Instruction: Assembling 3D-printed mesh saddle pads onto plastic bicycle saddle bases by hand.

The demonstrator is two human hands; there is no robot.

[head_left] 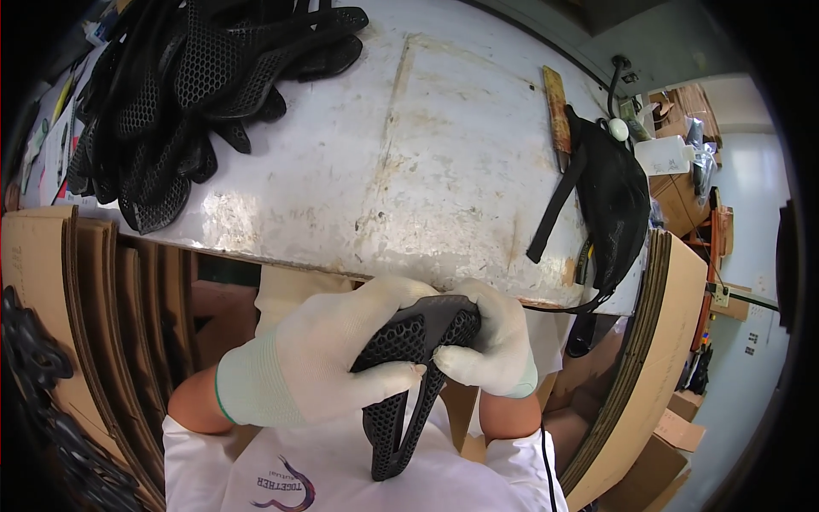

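A black bicycle saddle (408, 340) with a honeycomb lattice surface is held in front of my chest, below the table's near edge. Its wide end points up toward the table and its narrow, split nose hangs down toward me. My left hand (324, 354), in a white knit glove with a light green cuff, grips the left side, thumb across the lattice. On the other side my right hand (495, 341), gloved the same way, holds the wide end with its thumb pressed near the central slot. Most fingers of both hands are hidden behind the saddle.
A heap of similar black lattice pieces (205, 77) covers the far left of the worn white table (452, 171). At the right lie a wooden-handled tool (556, 111) and a black strapped pouch (610, 196). Cardboard sheets (43, 256) flank me on the left, more cardboard (661, 341) on the right.
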